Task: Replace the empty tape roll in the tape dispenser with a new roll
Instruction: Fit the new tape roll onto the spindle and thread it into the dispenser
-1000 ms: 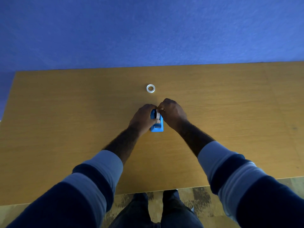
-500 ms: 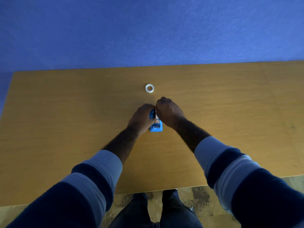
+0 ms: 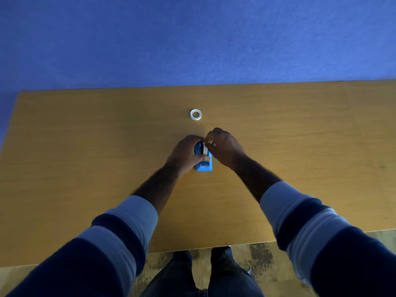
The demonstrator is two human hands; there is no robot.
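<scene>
A small blue tape dispenser [image 3: 204,166] stands on the wooden table [image 3: 85,146], its cutter end toward me. My left hand [image 3: 185,154] wraps its left side with the thumb lying over the top. A pale tape roll [image 3: 204,149] stands on edge in the dispenser's slot, and the fingertips of my right hand [image 3: 224,146] pinch its upper edge. Farther away on the table lies a second white ring of tape [image 3: 195,114], flat and apart from both hands.
The table's far edge meets a blue wall [image 3: 192,39]. Its near edge [image 3: 214,246] runs just in front of my legs, above a patterned floor.
My right hand has shifted slightly left and up over the dispenser, and the pale roll now shows more plainly in the slot. The left hand and the far ring have stayed put.
</scene>
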